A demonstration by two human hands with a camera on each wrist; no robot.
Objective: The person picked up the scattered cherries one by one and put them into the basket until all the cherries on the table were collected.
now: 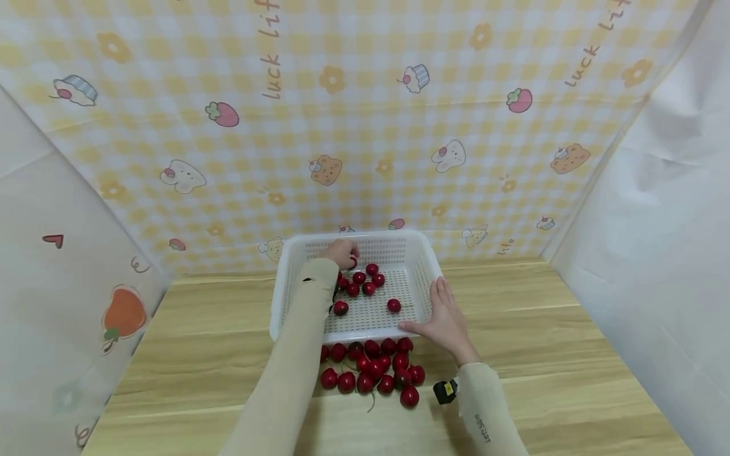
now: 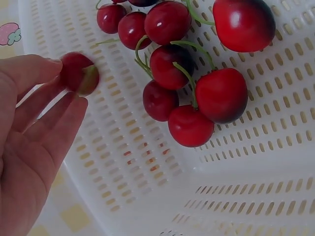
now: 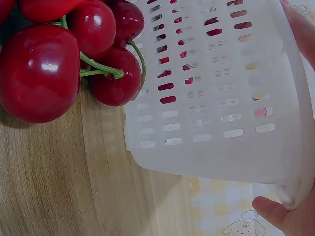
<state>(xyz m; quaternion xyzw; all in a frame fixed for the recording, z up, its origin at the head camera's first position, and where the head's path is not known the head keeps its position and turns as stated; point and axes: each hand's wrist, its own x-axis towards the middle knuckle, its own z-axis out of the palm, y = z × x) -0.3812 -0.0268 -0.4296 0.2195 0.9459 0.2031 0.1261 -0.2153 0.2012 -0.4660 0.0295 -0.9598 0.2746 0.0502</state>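
My left hand reaches over the back left part of a white plastic basket. It pinches a dark red cherry between thumb and fingertips, close to the slotted wall. Several cherries with green stems lie on the basket floor beside that hand. At the front right corner of the basket, my right hand rests with fingers spread, the thumb along the front rim and the other fingers at the right side. In the right wrist view only parts of this hand show at the right edge.
A cluster of cherries lies on the wooden table just in front of the basket. A checked cloth backdrop hangs close behind it. White sheets enclose the sides. A small black device shows beside the right sleeve.
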